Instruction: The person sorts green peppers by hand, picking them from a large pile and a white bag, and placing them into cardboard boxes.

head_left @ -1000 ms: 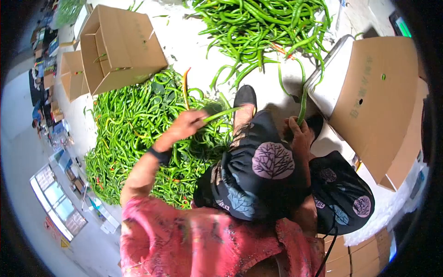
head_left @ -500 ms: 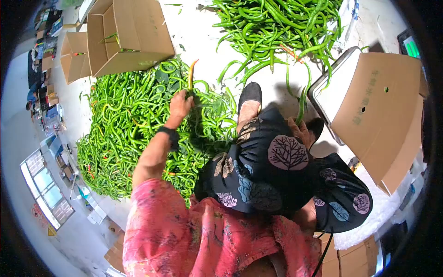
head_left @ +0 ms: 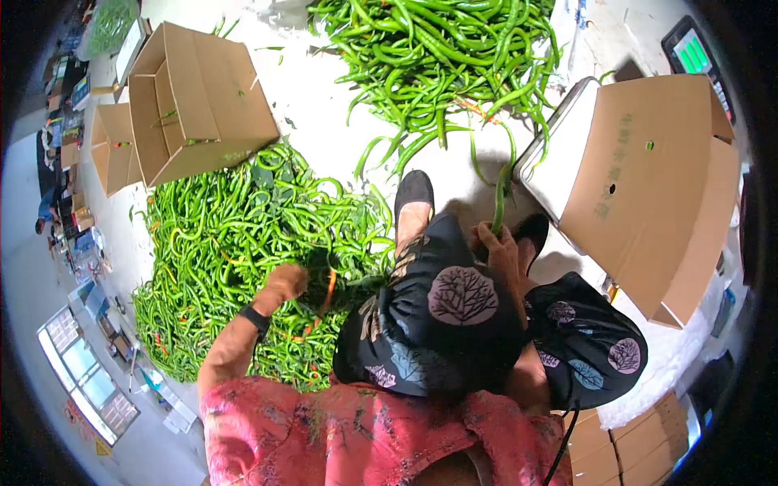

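Observation:
My left hand [head_left: 285, 282], with a dark band at the wrist, is over the near part of a wide heap of green chili peppers [head_left: 203, 243]. Its fingers are curled away beneath it and partly hidden. An orange-red chili pepper [head_left: 330, 290] is just to its right, apart from the hand as far as I can see. Beside my right knee, my right hand [head_left: 501, 247] grips a long green chili pepper [head_left: 499, 206], which points away from me.
A second pile of green chili peppers [head_left: 446, 57] lies ahead. Open cardboard boxes stand at the left [head_left: 203, 105] and right [head_left: 648, 186], the right one on a scale platform [head_left: 559, 154]. A scale display [head_left: 693, 55] glows green behind it.
My left hand has come back toward me from the heap's far edge, and the orange-red chili pepper has come nearer too. My right hand keeps its green chili pepper. The view has shifted.

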The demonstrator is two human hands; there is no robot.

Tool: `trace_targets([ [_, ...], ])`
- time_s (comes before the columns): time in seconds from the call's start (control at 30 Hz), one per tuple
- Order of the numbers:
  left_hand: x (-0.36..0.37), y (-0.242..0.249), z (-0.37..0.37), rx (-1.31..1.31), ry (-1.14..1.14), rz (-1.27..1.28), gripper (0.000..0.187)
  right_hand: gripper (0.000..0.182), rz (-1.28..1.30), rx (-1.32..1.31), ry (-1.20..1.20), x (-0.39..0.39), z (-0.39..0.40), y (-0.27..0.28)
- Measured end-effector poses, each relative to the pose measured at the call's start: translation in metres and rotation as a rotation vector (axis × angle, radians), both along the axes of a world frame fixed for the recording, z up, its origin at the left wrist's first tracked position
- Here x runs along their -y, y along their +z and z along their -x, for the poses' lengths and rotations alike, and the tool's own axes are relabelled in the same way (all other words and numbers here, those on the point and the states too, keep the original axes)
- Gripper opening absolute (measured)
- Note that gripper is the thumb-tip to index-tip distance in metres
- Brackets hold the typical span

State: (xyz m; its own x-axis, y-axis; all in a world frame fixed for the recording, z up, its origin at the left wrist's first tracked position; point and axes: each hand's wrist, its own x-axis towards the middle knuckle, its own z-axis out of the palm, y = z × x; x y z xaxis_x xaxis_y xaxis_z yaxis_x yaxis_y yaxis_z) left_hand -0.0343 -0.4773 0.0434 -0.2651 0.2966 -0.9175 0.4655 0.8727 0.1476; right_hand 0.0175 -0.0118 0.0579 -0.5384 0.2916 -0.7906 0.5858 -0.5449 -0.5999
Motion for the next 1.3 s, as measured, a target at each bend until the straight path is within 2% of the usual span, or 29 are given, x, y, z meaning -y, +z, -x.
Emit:
trace_targets([
  [0.07,-0.044,0.014,0.037,-0.358,0.423,-0.274,0.017,0.016,0.050,-0.007,-0.024,0.000,-0.005,-0.006],
  [0.1,-0.074,0.018,0.061,-0.482,0.478,-0.445,0.016,0.017,0.021,-0.008,-0.007,0.000,-0.005,-0.007],
  [0.13,-0.102,0.014,0.085,-0.591,0.461,-0.549,0.019,0.018,-0.009,-0.009,0.008,-0.001,-0.003,-0.006],
  [0.17,-0.137,0.019,0.109,-0.663,0.520,-0.773,0.021,0.022,-0.071,0.036,0.049,-0.002,0.006,0.011],
  [0.27,-0.213,0.032,0.178,-0.872,0.363,-0.915,0.037,0.015,-0.036,-0.012,-0.037,-0.006,-0.003,-0.007],
  [0.33,-0.247,0.030,0.226,-0.996,0.318,-0.991,0.042,0.019,-0.021,-0.009,-0.062,-0.006,0.000,-0.006],
  [0.37,-0.257,0.025,0.245,-0.976,0.387,-0.978,0.038,0.023,-0.004,0.006,-0.079,-0.004,0.001,-0.001],
  [0.4,-0.261,0.004,0.264,-0.955,0.467,-1.060,0.025,0.023,-0.003,0.021,-0.086,-0.004,-0.001,0.005],
  [0.47,-0.282,0.012,0.269,-0.827,0.592,-0.966,0.014,0.022,0.049,0.025,-0.140,-0.004,0.008,0.018],
  [0.57,-0.292,-0.028,0.250,-0.577,0.648,-1.001,0.012,0.022,-0.009,0.003,-0.109,-0.003,0.011,0.013],
  [0.6,-0.303,-0.026,0.234,-0.623,0.675,-0.963,0.012,0.022,-0.011,0.005,-0.112,-0.002,0.009,0.006],
  [0.67,-0.319,-0.026,0.218,-0.820,0.596,-0.889,0.015,0.016,-0.009,-0.016,-0.059,-0.003,0.006,-0.006],
  [0.7,-0.328,-0.025,0.216,-0.904,0.511,-0.970,0.019,0.016,-0.017,-0.018,-0.065,-0.003,0.005,-0.005],
  [0.8,-0.355,0.008,0.227,-1.063,0.158,-1.162,0.047,0.017,0.039,-0.025,-0.083,-0.001,0.008,0.000],
  [0.87,-0.373,0.025,0.258,-1.170,-0.092,-1.066,0.069,0.017,0.023,0.013,-0.057,-0.001,0.007,-0.001],
  [0.93,-0.386,0.031,0.297,-1.256,-0.287,-0.784,0.074,0.016,0.030,0.017,-0.062,-0.002,0.007,-0.003],
  [1.0,-0.382,0.005,0.346,-1.330,-0.352,-0.602,0.075,0.016,0.035,0.021,-0.060,-0.001,0.004,-0.013],
  [1.07,-0.382,0.003,0.371,-1.319,-0.370,-0.550,0.062,0.016,-0.054,0.013,0.070,-0.005,0.005,-0.018],
  [1.13,-0.384,-0.002,0.372,-1.264,-0.491,-0.580,0.046,0.015,-0.026,0.033,0.022,-0.007,0.008,-0.006],
  [1.2,-0.376,0.002,0.352,-1.211,-0.510,-0.731,0.032,0.015,0.011,0.041,-0.023,-0.006,0.015,-0.001],
  [1.23,-0.372,0.005,0.340,-1.137,-0.470,-0.679,0.026,0.015,0.019,0.031,-0.025,-0.006,0.014,-0.003],
  [1.3,-0.365,0.007,0.321,-1.119,-0.491,-0.604,0.026,0.014,0.030,0.029,-0.031,-0.006,0.009,-0.006],
])
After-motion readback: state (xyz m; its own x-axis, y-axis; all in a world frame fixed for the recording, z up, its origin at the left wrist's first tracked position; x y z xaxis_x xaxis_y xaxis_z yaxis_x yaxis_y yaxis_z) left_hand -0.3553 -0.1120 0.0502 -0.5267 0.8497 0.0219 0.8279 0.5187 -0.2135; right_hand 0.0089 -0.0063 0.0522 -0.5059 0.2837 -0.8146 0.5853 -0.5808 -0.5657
